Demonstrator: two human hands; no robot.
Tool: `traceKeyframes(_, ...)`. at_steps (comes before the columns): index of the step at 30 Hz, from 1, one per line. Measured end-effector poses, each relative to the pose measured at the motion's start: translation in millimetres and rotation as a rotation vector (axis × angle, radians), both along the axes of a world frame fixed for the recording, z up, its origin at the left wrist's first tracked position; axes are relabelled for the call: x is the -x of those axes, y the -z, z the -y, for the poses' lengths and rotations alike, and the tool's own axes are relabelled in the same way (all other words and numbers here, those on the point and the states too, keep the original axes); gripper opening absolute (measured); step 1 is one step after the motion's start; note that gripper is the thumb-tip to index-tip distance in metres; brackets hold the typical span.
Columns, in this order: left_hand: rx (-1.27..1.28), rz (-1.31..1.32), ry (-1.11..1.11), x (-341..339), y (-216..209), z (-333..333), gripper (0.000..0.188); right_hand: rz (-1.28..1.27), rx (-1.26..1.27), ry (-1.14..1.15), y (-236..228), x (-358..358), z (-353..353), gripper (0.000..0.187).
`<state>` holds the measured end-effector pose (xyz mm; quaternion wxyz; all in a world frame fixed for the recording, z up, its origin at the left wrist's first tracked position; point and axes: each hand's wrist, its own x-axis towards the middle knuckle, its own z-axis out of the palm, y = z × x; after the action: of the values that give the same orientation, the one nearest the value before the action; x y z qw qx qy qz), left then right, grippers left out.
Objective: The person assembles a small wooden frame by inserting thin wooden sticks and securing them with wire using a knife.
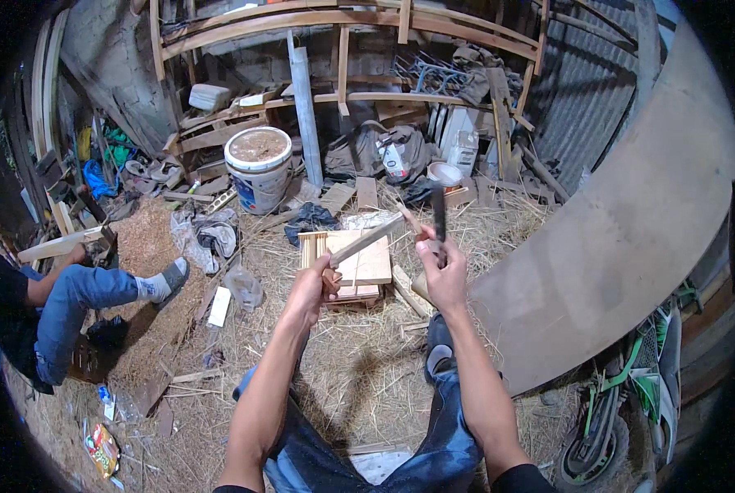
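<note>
My left hand (308, 289) is closed around the near end of a long, flat greyish strip (369, 241) that slants up to the right. A reddish-brown wooden piece shows at its palm; I cannot tell whether it belongs to the strip. My right hand (444, 275) is closed on a dark, narrow blade-like tool (439, 215) pointing away from me, blurred. A small light wood piece (410, 218) lies between the strip's far end and my right fingertips. Below the hands is a low stand with a pale wooden board (363, 256) and several thin wooden sticks (311, 246).
A bucket (258, 156) of brownish material stands beyond. At left sits another person, one leg (96, 300) stretched over wood shavings (141, 246). A large curved panel (622, 214) fills the right, near a small green motorbike (630, 386). Straw covers the floor.
</note>
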<state>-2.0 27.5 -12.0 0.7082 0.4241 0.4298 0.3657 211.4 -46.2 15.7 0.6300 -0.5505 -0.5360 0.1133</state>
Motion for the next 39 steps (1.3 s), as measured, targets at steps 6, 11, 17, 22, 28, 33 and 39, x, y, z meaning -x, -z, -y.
traceKeyframes(6,0.269,0.199,0.210,-4,-6,-5,0.022,-0.317,-0.110,-0.115,3,-3,-9,0.025)
traceKeyframes(11,0.303,0.154,0.397,-8,-7,-4,0.024,-0.107,-0.152,-0.095,-1,-14,-8,0.029)
traceKeyframes(17,0.416,0.056,0.609,-7,-4,-2,0.031,-0.116,-0.027,-0.127,-9,-21,1,0.028)
traceKeyframes(22,0.193,-0.224,0.548,-8,7,-8,0.042,-0.191,0.034,-0.108,-6,-23,-1,0.021)
traceKeyframes(28,-0.350,-0.186,0.445,-9,-2,-11,0.053,0.018,0.113,0.236,9,-19,-10,0.021)
traceKeyframes(33,-0.598,-0.244,0.260,-16,4,0,0.043,-0.197,0.105,0.292,13,-16,-18,0.024)
traceKeyframes(39,-0.858,-0.299,-0.060,-26,-2,-8,0.029,-0.207,0.054,0.202,32,-16,-27,0.019)
